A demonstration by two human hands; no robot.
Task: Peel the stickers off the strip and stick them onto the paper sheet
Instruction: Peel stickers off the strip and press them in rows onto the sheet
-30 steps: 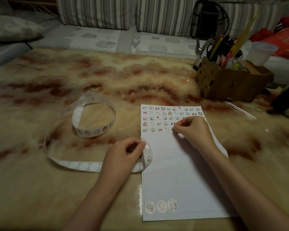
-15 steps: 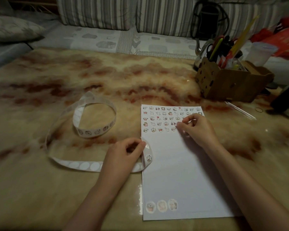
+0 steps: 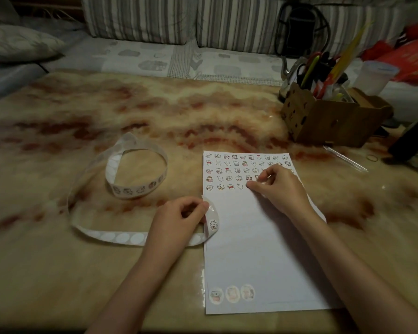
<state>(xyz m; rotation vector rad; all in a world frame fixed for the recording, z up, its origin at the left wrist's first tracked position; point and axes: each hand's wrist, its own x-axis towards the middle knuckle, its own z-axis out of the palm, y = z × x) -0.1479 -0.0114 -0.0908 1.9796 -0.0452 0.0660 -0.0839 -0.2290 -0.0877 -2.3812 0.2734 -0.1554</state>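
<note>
A white paper sheet (image 3: 258, 239) lies on the table, with several rows of small cartoon stickers (image 3: 229, 172) at its top and three oval ones (image 3: 232, 294) at its bottom left. A long white sticker strip (image 3: 121, 237) loops across the table to the left, curling into a ring (image 3: 140, 189). My left hand (image 3: 176, 222) pinches the strip's end at the sheet's left edge, where one sticker (image 3: 213, 225) shows. My right hand (image 3: 278, 186) rests on the sheet, its index fingertip pressing down at the end of the lowest sticker row.
A cardboard box (image 3: 328, 116) full of pens and scissors stands at the back right. A clear pen (image 3: 345, 157) and a rubber band (image 3: 372, 157) lie beside it. A plastic cup (image 3: 374, 77) stands behind. A striped sofa (image 3: 179, 20) borders the table's far edge.
My right hand has shifted slightly right along the lowest sticker row and now presses with the index finger. The left hand and strip have not moved.
</note>
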